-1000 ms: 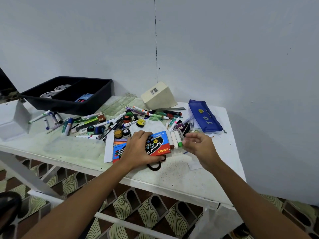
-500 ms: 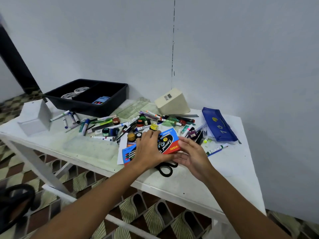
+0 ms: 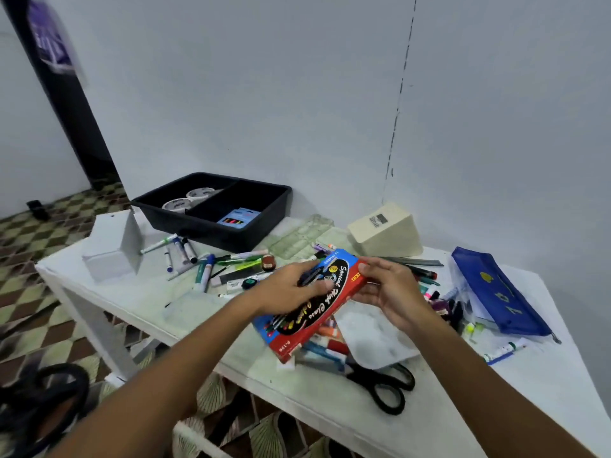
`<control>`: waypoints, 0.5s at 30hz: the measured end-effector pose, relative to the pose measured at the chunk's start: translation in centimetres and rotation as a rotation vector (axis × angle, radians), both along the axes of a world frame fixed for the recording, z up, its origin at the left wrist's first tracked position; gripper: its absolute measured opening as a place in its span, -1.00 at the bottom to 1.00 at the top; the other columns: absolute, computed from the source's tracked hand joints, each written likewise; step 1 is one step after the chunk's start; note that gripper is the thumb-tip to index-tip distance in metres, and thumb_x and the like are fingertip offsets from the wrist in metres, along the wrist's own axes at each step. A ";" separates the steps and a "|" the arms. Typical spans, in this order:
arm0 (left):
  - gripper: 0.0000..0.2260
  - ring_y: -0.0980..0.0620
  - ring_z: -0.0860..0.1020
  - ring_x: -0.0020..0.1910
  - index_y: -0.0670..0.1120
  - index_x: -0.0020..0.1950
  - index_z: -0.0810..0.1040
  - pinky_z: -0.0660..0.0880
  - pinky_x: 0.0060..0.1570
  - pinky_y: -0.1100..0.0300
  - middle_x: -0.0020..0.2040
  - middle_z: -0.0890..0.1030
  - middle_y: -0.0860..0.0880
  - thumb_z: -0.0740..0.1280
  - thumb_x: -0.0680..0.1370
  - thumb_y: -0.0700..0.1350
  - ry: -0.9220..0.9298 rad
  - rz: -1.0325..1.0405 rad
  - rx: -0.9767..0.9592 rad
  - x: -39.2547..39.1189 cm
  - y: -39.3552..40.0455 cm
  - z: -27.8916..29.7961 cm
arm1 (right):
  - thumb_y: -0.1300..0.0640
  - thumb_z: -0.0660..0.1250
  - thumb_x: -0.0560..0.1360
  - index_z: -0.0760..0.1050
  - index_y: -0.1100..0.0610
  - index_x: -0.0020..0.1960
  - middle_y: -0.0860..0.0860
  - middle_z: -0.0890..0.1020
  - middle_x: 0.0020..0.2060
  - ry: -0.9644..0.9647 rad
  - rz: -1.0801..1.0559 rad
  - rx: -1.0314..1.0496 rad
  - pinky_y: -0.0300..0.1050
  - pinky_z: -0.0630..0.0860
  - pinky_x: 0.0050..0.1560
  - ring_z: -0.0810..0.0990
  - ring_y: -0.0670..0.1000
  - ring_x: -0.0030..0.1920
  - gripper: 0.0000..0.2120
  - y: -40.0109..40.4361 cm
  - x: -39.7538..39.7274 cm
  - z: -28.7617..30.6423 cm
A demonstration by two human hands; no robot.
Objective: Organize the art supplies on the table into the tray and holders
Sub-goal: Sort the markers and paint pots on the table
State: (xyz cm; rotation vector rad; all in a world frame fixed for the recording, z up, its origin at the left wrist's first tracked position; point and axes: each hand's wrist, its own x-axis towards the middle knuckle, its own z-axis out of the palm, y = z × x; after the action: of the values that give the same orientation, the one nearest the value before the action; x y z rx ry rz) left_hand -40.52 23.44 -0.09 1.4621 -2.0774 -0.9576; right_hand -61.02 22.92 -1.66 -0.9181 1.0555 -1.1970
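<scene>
At the far left of the tabletop (image 3: 109,302) stands a white holder (image 3: 110,256); behind the loose markers (image 3: 185,256) sits the black tray (image 3: 264,226), a smaller blue box (image 3: 238,219) already in its right compartment; the left hand (image 3: 291,287) lies over the red-and-blue crayon box (image 3: 314,305), fingers curled onto its top face, holding it clear of the clutter, tilted; the right hand (image 3: 386,289) pinches its far short end, thumb on the red edge; the box looks like light, thin card, likely to dent or spill if squeezed at the flap, so the long edges seem the safer hold; black scissors (image 3: 383,381) and a blue pouch (image 3: 496,292) lie further right.
</scene>
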 end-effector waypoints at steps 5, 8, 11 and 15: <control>-0.33 -0.06 0.63 0.03 0.09 0.48 0.28 0.60 -0.05 0.00 0.17 0.53 -0.16 0.38 0.47 -0.36 0.336 -0.116 0.351 10.0 -6.9 2.0 | 0.32 0.29 0.52 0.56 0.18 -0.01 0.11 0.65 -0.28 0.015 0.030 -0.014 -0.12 0.61 -0.40 0.63 0.06 -0.40 -0.88 -8.1 6.3 2.0; -0.21 -0.25 0.55 0.17 0.05 0.49 0.25 0.58 0.03 -0.10 0.32 0.47 -0.28 0.40 0.36 -0.44 0.539 -0.274 0.467 15.5 -11.8 2.0 | 0.29 0.28 0.54 0.57 0.17 0.02 0.13 0.62 -0.21 0.029 0.093 -0.011 -0.12 0.62 -0.35 0.61 0.06 -0.37 -0.87 -13.5 11.1 3.5; -0.09 -0.26 0.53 0.17 0.00 0.50 0.25 0.59 0.00 -0.11 0.34 0.45 -0.31 0.58 0.24 -0.34 0.688 -0.275 0.515 20.7 -17.2 1.9 | 0.28 0.27 0.55 0.52 0.20 0.13 0.15 0.61 -0.18 0.013 0.126 -0.015 -0.07 0.64 -0.28 0.62 0.06 -0.34 -0.83 -18.8 16.1 4.7; 0.01 -0.20 0.59 0.11 0.03 0.47 0.30 0.61 -0.08 -0.06 0.29 0.52 -0.25 0.67 0.10 -0.26 0.744 -0.146 0.500 26.2 -24.5 2.0 | 0.25 0.26 0.57 0.44 0.19 0.27 0.15 0.62 0.00 0.144 0.052 -0.080 -0.01 0.63 -0.11 0.64 0.10 -0.12 -0.72 -24.4 20.7 4.8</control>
State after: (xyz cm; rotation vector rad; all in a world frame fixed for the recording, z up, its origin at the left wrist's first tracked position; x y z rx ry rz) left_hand -14.31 -1.03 1.87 0.9192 -1.4541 -1.8359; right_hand -40.35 -1.49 3.12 -1.1008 1.0976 -1.1496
